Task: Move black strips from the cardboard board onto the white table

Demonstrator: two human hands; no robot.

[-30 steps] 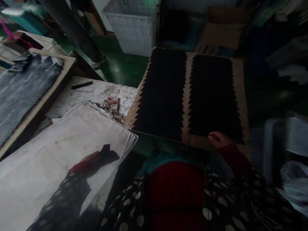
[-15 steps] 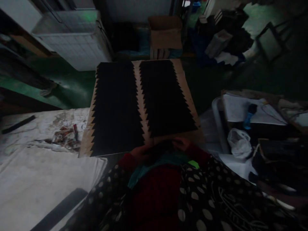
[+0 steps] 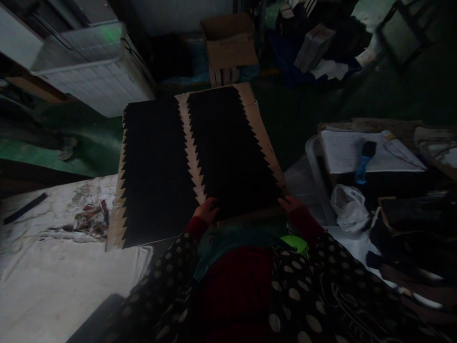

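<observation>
Two columns of overlapping black pieces with jagged, pointed side edges lie on a cardboard sheet [image 3: 113, 228]: a left column [image 3: 155, 171] and a right column [image 3: 228, 147]. At the near end of the right column, my left hand [image 3: 207, 211] has its fingers curled on the left end of the nearest black piece [image 3: 248, 206]. My right hand [image 3: 291, 205] pinches that piece's right end. In the dim light the piece blends with the column beneath it, so its outline is hard to make out.
On the left is a pale, stained surface [image 3: 43, 276] with a dark strip [image 3: 24, 208]. A white bin [image 3: 96, 81] and a cardboard box [image 3: 230, 50] stand beyond. To the right are a blue-handled brush [image 3: 364, 162] on white paper and a plastic bag [image 3: 350, 209].
My hands have moved apart and forward, spreading a black piece across the near end of the right column. The view has shifted slightly, and the sheet appears further left.
</observation>
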